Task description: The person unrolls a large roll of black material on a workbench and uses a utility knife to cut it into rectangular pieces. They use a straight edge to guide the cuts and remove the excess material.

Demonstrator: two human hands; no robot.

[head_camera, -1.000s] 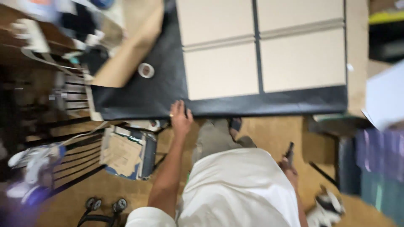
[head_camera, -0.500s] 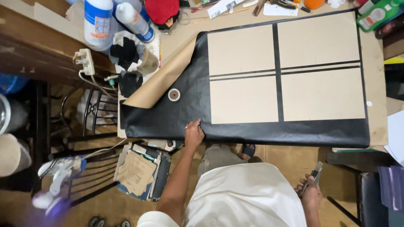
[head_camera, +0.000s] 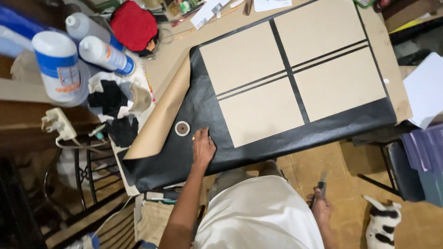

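At the far left, three white plastic bottles (head_camera: pixel 60 64) with blue labels are seen standing, with a white power strip (head_camera: pixel 57 123) below them. Scraps of black and pale material (head_camera: pixel 115 108) lie in a heap beside them, and a red cloth bundle (head_camera: pixel 134 25) is seen above. A large black sheet (head_camera: pixel 203 115), matt and finely grained, is spread over the surface (head_camera: pixel 168 60); its long axis runs from lower left to upper right. Its left edge is curled up and over, so that a smooth brown backing (head_camera: pixel 159 124) is shown. A small round tape roll (head_camera: pixel 182 128) rests flat on the sheet beside that curl. The left hand (head_camera: pixel 203 146) is pressed flat on the sheet, fingers spread and pointing up the frame, just right of the roll; nothing is grasped by it. Four tan rectangular boards (head_camera: pixel 258 117) are laid on the sheet in a two-by-two grid, parted by narrow black gaps, their long sides in line with the sheet. The right hand (head_camera: pixel 319 205) is held low, off the surface, clenched around a slim knife (head_camera: pixel 320 188) whose tip points up. A black-and-white cat (head_camera: pixel 383 223) lies on the tiled floor (head_camera: pixel 350 161) at lower right, and white paper (head_camera: pixel 424 90) is seen at the right edge.
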